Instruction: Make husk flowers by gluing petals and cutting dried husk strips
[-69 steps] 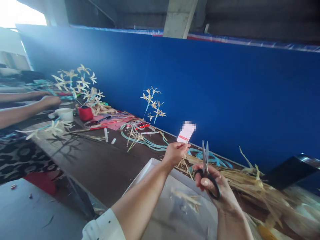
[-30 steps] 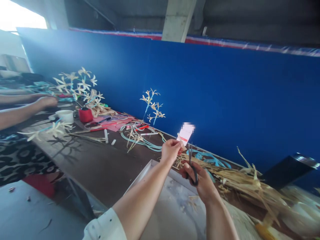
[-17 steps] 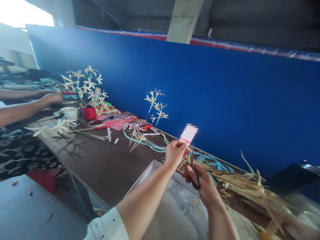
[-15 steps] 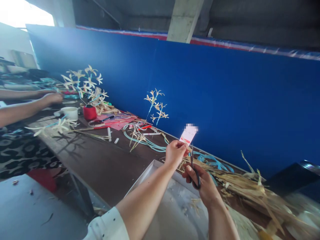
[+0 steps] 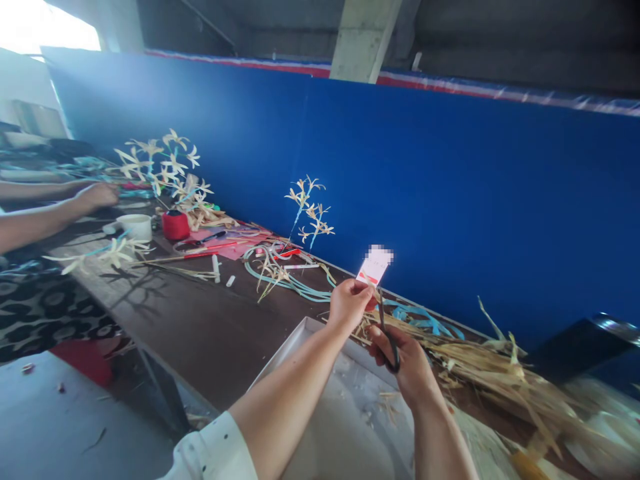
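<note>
My left hand [image 5: 349,303] pinches the lower edge of a small white card [image 5: 374,265] with a red stripe and holds it upright above the table. Just to its right, my right hand [image 5: 406,363] grips black-handled scissors [image 5: 387,333], whose blades point up and reach the card's lower edge. Both hands hover over the far rim of a white tray [image 5: 295,340] that holds a few straw scraps.
A pile of dried straw [image 5: 500,373] and blue ribbon [image 5: 420,313] lies right of my hands. On the brown table [image 5: 200,320] stand straw flower sprigs [image 5: 307,210], a red spool [image 5: 175,225] and a white cup [image 5: 134,227]. Another person's arms [image 5: 50,213] reach in at left. A blue partition [image 5: 450,187] backs the table.
My right hand brought the scissors from an upright hold to the right of the card down and left, up against its lower edge. My left hand has kept holding the card.
</note>
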### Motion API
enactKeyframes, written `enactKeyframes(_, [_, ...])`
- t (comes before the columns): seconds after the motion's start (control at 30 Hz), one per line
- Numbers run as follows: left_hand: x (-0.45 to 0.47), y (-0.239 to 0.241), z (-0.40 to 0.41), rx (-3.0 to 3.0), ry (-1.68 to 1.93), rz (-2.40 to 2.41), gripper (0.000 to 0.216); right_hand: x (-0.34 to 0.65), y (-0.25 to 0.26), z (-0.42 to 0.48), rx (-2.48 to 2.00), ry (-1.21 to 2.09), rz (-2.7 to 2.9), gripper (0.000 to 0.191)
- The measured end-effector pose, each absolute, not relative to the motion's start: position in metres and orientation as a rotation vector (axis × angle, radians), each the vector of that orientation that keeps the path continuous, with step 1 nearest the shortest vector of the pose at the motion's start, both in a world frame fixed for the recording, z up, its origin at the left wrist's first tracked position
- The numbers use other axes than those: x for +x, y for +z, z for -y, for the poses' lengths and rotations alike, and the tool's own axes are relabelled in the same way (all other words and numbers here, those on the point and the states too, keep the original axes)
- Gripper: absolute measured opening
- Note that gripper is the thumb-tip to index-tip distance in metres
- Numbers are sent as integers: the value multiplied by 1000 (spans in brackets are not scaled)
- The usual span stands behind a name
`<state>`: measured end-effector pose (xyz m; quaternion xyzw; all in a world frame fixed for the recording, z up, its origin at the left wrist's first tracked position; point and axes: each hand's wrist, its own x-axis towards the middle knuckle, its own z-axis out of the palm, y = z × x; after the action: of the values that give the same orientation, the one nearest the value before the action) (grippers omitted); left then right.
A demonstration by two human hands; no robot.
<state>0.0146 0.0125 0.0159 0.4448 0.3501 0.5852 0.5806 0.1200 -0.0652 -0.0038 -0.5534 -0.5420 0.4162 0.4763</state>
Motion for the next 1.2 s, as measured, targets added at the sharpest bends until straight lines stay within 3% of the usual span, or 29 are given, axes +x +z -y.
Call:
enactKeyframes(0.4, [14,21,-10,935,1331,-759,11,122,-7,65,-1347,904,1366,27])
enactKeyframes(1.2, [12,21,-13,925,1337,-782,8,125,-8,65,-1382,921,1384,35])
